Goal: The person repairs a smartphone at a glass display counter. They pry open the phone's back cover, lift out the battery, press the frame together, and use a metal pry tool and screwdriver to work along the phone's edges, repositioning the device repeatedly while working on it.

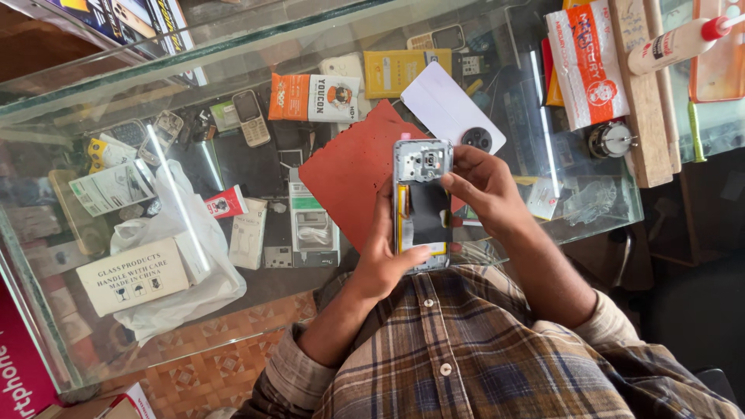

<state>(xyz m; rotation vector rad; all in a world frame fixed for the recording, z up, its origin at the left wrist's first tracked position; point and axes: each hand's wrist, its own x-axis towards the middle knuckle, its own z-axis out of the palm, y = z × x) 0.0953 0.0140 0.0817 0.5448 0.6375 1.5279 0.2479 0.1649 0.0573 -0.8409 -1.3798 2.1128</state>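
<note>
Plaid shirt (pixel 481 357) fills the bottom of my view, sleeves rolled, and just above it both hands are up on 1 opened phone (pixel 423 203). I take that phone as my landmark: back cover off, grey frame, camera module at its far end, a black panel and yellow strip showing inside. My left hand (pixel 382 260) is curled around the phone's near end and left edge, fingers closed on it, thumb lying along the side. My right hand (pixel 479 186) comes in from the phone's right, fingertips pinched together at the top corner beside the camera module; whether they grip any small part, I cannot tell. Directly beneath the phone lies a red mat (pixel 349 174) on the glass surface (pixel 590 213). Beyond the phone's far end rests a white back cover (pixel 446 105) with a round camera ring. Well to the phone's right, a white glue bottle (pixel 675 43) lies on a wooden block (pixel 644 116). Far left of the phone sits a white plastic bag (pixel 178 256) inside the glass case.
</note>
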